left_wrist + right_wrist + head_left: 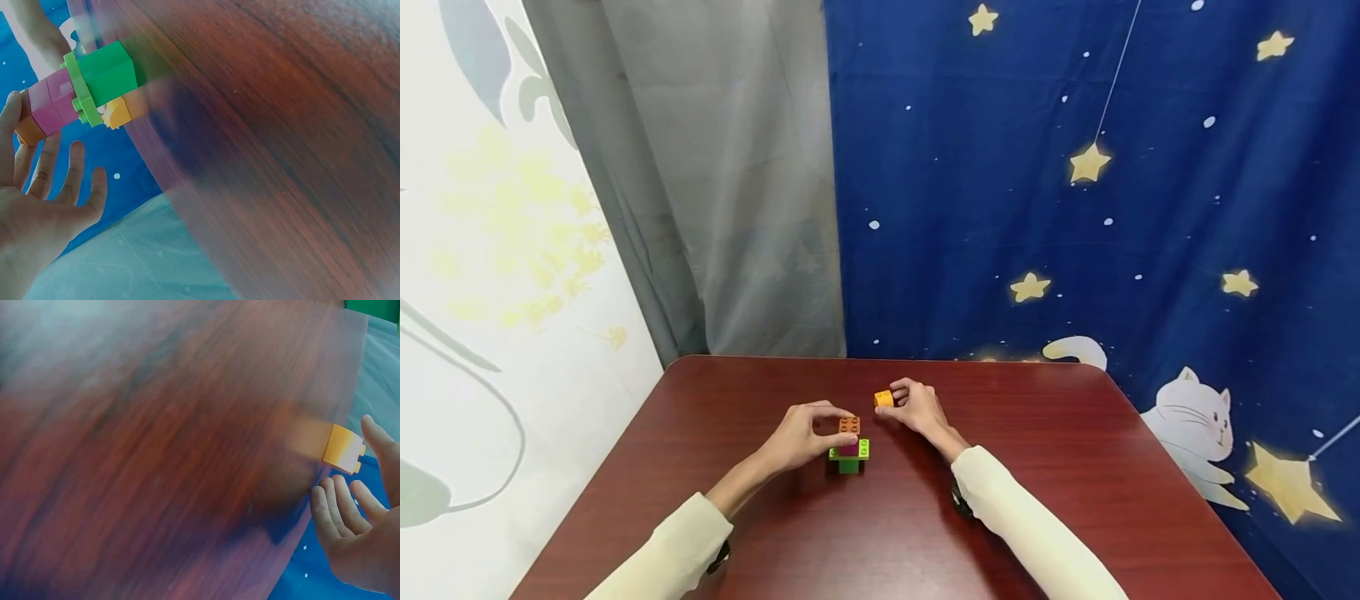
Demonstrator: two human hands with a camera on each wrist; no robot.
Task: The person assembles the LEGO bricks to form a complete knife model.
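Observation:
A stack of toy bricks stands upright on the table: a green block (109, 72) at the bottom, a wider lime-green brick (863, 450), a magenta part (53, 97), and an orange brick (849, 424) on top. My left hand (803, 435) pinches the orange brick between thumb and index finger, its other fingers spread in the left wrist view. Farther back and to the right, a yellow-orange brick (343, 449) with a curved side rests on the table. Around it my right hand (919, 408) holds thumb and fingers apart, and a gap shows in the right wrist view.
Everything stands on a dark red-brown wooden table (880, 533) with rounded back corners. Behind it hang a grey curtain (737, 208) and a blue curtain (962, 208) with stars and a cat. A white patterned cloth (490, 275) hangs at the left.

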